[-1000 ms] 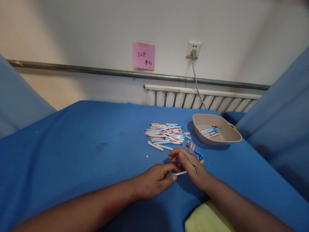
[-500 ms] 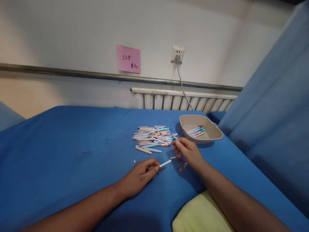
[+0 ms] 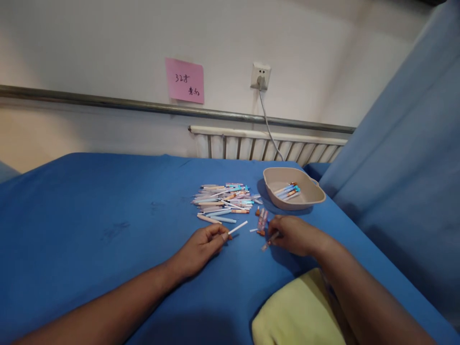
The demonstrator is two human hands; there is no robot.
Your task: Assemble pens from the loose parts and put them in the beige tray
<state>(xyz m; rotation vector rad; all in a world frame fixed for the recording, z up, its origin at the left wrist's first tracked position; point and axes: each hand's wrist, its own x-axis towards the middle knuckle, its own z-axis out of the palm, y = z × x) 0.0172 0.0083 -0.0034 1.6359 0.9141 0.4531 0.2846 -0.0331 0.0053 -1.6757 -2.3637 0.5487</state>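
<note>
My left hand (image 3: 208,242) pinches a thin white stick, like a pen refill (image 3: 238,227), which points up to the right above the blue cloth. To its right, my right hand (image 3: 293,234) is closed, palm down, on a small clear pen barrel with a pinkish print (image 3: 266,247). Close by lie other clear printed pen barrels (image 3: 262,219), brown pen parts (image 3: 260,233) and a short white piece (image 3: 253,230). Beyond both hands is a pile of pen parts (image 3: 223,203) in white, peach, blue and brown.
A beige basin (image 3: 309,194) holding several assembled-looking pens (image 3: 288,190) stands at the right back. A yellow-green cloth (image 3: 298,311) lies at the front, by my right forearm. Behind the blue-covered surface (image 3: 89,201) are a white radiator (image 3: 247,143) and a metal rail; a blue curtain (image 3: 406,134) hangs at right.
My right hand has moved down and slightly right, from near the pile onto the clear barrel. The left hand still holds the white stick. The view has shifted slightly.
</note>
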